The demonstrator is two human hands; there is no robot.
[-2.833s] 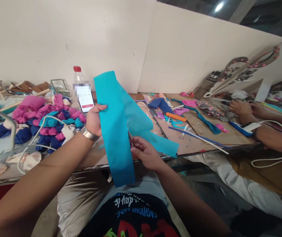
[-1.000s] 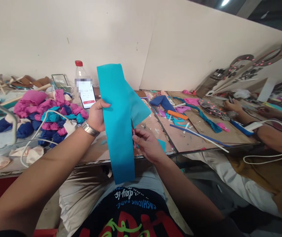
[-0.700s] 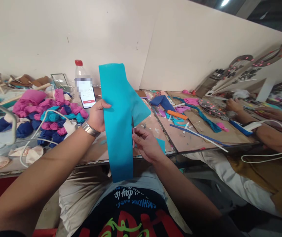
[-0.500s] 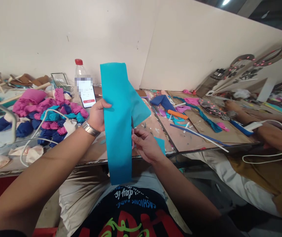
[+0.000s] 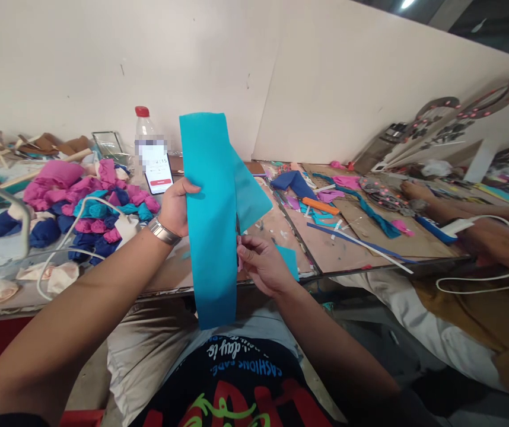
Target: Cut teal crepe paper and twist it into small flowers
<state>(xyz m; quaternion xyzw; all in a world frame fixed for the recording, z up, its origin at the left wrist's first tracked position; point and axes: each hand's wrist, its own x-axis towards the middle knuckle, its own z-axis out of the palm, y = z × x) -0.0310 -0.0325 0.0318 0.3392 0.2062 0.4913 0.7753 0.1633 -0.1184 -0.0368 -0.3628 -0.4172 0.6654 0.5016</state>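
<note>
Cluttered table (image 5: 317, 249): left hand (image 5: 177, 209) grips blue cloth (image 5: 212, 207); right hand (image 5: 261, 265) grips scissors (image 5: 239, 264) at its edge. The cloth has barely shifted; cutting appears unfinished.

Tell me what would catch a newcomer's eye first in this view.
First, the long turquoise cloth strip, upright at the centre, its left edge held by the left hand while the right hand holds a pink-handled tool, mostly hidden, at its right edge. Next, the bright pink and blue cloth heap on the left. Then the lit phone in front of the red-capped bottle, left of the strip.
</note>
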